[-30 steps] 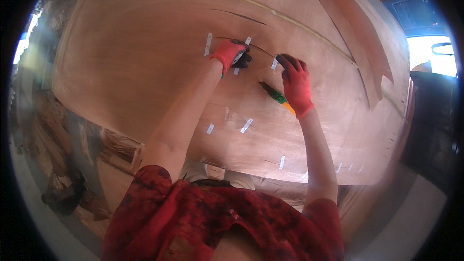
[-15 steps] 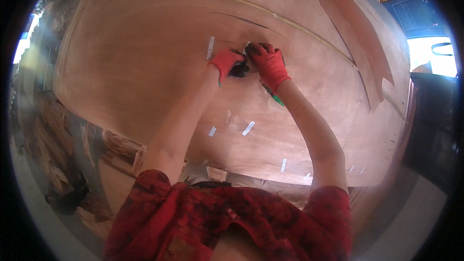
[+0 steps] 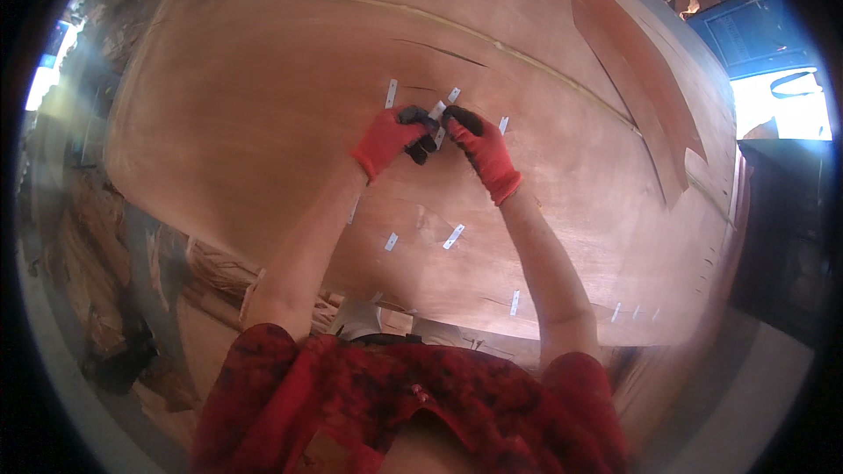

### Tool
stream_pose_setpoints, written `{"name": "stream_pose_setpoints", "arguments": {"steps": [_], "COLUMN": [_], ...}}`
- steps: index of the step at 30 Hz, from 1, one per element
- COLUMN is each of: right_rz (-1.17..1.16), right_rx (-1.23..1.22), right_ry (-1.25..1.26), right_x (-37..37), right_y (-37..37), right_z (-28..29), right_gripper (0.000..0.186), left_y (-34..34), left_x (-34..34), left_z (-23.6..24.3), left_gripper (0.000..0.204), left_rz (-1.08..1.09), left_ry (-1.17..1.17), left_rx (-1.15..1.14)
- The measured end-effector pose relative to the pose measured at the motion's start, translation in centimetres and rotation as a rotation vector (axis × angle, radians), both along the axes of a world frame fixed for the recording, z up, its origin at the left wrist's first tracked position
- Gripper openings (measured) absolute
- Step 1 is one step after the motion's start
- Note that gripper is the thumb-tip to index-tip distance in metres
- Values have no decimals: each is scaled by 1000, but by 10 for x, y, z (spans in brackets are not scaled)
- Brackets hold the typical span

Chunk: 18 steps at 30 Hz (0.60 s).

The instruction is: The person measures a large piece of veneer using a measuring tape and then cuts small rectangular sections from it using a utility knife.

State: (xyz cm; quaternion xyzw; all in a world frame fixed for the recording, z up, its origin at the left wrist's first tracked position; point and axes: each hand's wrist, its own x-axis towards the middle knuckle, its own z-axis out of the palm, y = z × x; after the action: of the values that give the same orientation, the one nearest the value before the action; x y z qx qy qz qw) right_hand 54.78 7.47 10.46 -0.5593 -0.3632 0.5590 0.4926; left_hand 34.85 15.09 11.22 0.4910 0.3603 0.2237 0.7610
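Note:
A large, thin reddish-brown wood veneer sheet [image 3: 246,88] lies before me. Over its middle, both hands in red gloves with dark fingers come close together. A short white tape strip [image 3: 437,111] with dark spots stands up between them. My left hand [image 3: 391,139] pinches it from the left, other fingers curled under. From the right, my right hand [image 3: 481,149] has its fingertips closed at the strip's edge. Similar strips are stuck around them: one beyond the left hand [image 3: 391,93], one just past the fingertips [image 3: 454,96], another beside the right hand [image 3: 503,125].
More tape strips [image 3: 453,236] dot the near part of the sheet. A narrow dark split [image 3: 443,51] and a long pale seam [image 3: 395,7] cross its far part. Loose veneer pieces [image 3: 628,61] lie at far right. Torn veneer scraps [image 3: 97,228] pile up at left.
Both hands have drawn slightly nearer to me and lifted a strip between them. Tape strips beyond the fingers now show. The green item by my right wrist is no longer visible.

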Motion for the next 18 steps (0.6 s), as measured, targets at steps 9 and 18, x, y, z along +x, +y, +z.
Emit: {"name": "stream_pose_setpoints", "arguments": {"steps": [9,18], "right_rz": [-118,134], "right_rx": [437,222], "right_ry": [-1115,-1546], "right_x": [65,44], "right_y": [88,123], "right_z": [-49,-65], "right_gripper": [44,35], "left_y": [7,52], "left_x": [15,23], "left_z": [-11,-91], "left_gripper": [25,40], "left_rz": [147,138], "left_ry": [423,704], "left_rx": [671,1268]}}
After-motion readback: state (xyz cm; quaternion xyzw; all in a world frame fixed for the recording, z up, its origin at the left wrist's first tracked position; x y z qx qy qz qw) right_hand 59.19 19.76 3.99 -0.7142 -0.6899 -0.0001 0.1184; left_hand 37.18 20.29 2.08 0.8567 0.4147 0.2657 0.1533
